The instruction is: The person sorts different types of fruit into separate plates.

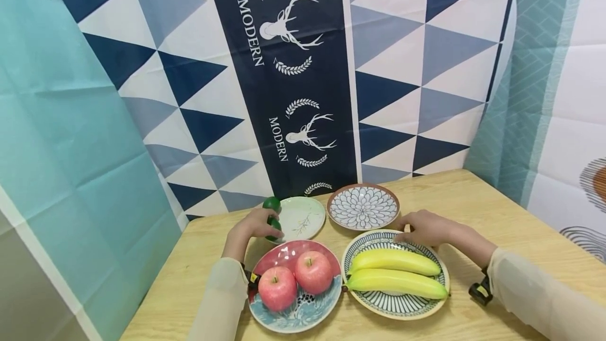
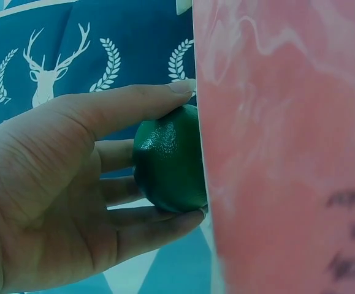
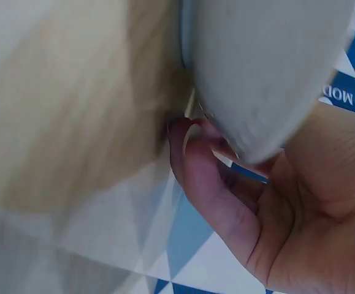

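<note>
My left hand (image 1: 248, 230) holds a green lime (image 1: 274, 229) at the left edge of a pale green plate (image 1: 310, 220). In the left wrist view thumb and fingers close around that lime (image 2: 168, 160), its right part hidden behind a pink plate rim. A second lime (image 1: 272, 203) lies just beyond the hand. At the right, my right hand (image 1: 428, 227) grips the far right rim of a patterned plate (image 1: 400, 313) bearing two bananas (image 1: 395, 283). Its fingers curl under the plate's edge (image 3: 257, 67) in the right wrist view.
Nearest the left forearm, a red and blue plate (image 1: 293, 325) holds two red apples (image 1: 313, 272). A brown-rimmed plate with a petal pattern (image 1: 363, 207) stands at the back of the wooden table (image 1: 492, 214). Patterned cloth (image 1: 388, 93) hangs behind.
</note>
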A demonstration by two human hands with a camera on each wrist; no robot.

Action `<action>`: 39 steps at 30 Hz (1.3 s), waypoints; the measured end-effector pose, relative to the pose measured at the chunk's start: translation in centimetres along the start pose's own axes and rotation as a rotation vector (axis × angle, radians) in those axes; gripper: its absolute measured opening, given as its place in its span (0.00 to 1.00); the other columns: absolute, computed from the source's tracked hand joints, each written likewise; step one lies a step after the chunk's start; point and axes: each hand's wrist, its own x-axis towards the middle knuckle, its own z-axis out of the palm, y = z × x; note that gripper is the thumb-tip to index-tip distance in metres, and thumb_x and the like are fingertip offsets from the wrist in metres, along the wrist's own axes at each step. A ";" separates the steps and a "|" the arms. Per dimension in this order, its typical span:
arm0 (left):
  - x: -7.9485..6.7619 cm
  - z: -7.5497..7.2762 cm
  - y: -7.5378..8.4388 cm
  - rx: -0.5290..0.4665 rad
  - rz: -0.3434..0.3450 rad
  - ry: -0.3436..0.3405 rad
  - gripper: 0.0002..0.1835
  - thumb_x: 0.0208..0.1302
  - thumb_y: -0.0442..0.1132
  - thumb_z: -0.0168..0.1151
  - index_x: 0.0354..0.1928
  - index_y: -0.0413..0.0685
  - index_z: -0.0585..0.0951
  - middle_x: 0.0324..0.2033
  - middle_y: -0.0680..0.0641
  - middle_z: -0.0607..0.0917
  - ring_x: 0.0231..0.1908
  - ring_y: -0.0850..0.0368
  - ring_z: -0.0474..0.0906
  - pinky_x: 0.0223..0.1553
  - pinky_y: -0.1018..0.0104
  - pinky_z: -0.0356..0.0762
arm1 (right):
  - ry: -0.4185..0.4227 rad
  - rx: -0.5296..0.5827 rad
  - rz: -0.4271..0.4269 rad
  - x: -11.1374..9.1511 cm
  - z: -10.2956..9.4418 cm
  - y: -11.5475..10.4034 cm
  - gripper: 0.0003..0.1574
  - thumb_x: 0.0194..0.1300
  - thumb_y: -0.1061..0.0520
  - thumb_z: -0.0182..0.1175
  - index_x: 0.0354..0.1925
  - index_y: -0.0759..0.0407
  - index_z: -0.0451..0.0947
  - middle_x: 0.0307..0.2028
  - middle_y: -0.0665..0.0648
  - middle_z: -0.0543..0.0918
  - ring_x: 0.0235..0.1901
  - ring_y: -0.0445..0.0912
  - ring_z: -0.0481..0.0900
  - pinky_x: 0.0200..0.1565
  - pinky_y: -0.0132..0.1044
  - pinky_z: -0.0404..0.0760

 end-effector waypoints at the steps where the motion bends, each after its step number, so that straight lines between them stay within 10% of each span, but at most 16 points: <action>1: -0.1 0.0 0.0 -0.004 0.002 0.001 0.28 0.57 0.47 0.82 0.56 0.43 0.85 0.46 0.44 0.85 0.47 0.48 0.78 0.52 0.49 0.82 | 0.000 0.024 0.028 0.0 -0.3 0.1 0.14 0.74 0.47 0.67 0.47 0.55 0.85 0.31 0.52 0.84 0.20 0.43 0.82 0.25 0.40 0.83; 15: 0.0 0.0 -0.2 -0.003 0.006 0.001 0.27 0.57 0.47 0.82 0.55 0.44 0.85 0.45 0.45 0.85 0.46 0.48 0.78 0.51 0.50 0.83 | 0.121 0.085 0.181 4.2 -7.0 3.0 0.26 0.77 0.47 0.60 0.45 0.72 0.79 0.34 0.66 0.85 0.21 0.47 0.86 0.26 0.41 0.87; 26: 0.0 0.2 -0.3 -0.011 0.013 0.005 0.27 0.56 0.47 0.82 0.55 0.43 0.85 0.45 0.45 0.85 0.46 0.48 0.78 0.52 0.48 0.82 | 0.042 0.150 0.302 9.3 -6.3 3.5 0.28 0.74 0.51 0.64 0.50 0.78 0.76 0.41 0.70 0.82 0.27 0.51 0.89 0.32 0.42 0.89; 39: 0.0 0.2 -0.3 -0.011 0.008 0.013 0.27 0.56 0.47 0.83 0.54 0.44 0.85 0.46 0.44 0.85 0.46 0.48 0.78 0.51 0.50 0.82 | 0.005 0.138 0.323 12.2 -4.9 3.4 0.10 0.66 0.67 0.65 0.28 0.73 0.80 0.21 0.62 0.85 0.17 0.44 0.85 0.27 0.36 0.87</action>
